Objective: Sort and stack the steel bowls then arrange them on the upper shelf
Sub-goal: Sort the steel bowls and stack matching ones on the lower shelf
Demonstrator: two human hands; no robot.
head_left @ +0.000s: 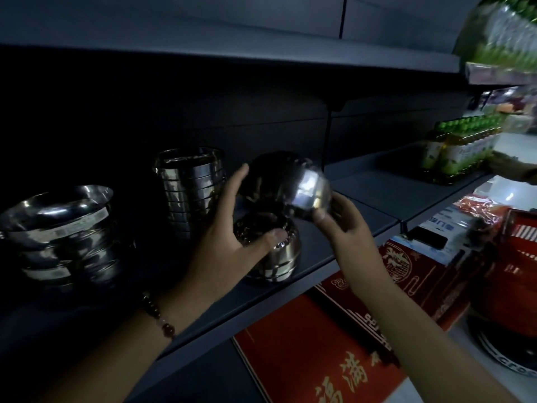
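Bowls of shiny steel feel light, hard and slippery — best held by the rim. Right hand pinches one tipped bowl at its edge, up in the air over a small stack on the shelf. Left hand is spread wide beside it, fingers touching the bowl (thumb near the stack's rim). A tall stack and a wobbly-looking pile stand close on the left — easy to bump. Red boxes lie below, green bottles far right.
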